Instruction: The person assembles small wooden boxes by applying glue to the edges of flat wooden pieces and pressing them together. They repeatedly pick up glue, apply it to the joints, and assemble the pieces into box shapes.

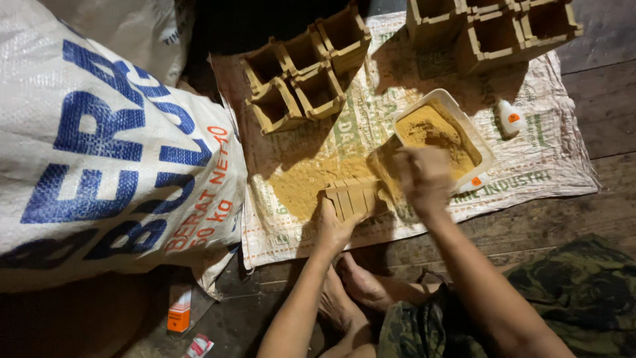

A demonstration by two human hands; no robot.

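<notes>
Head view: a big white sack with blue lettering lies at the left of the dark plank floor. Centre, a printed woven mat carries 2 wooden box clusters, a white tub of ochre powder, 2 small white bottles. Left hand fingers rest on a slatted wooden piece; right hand fingers curl shut over it, contents hidden.

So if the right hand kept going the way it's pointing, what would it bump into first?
Probably the white rectangular plastic tray of yellow-brown powder: the right hand points up-frame at it, very close. Depth is unclear.
</notes>
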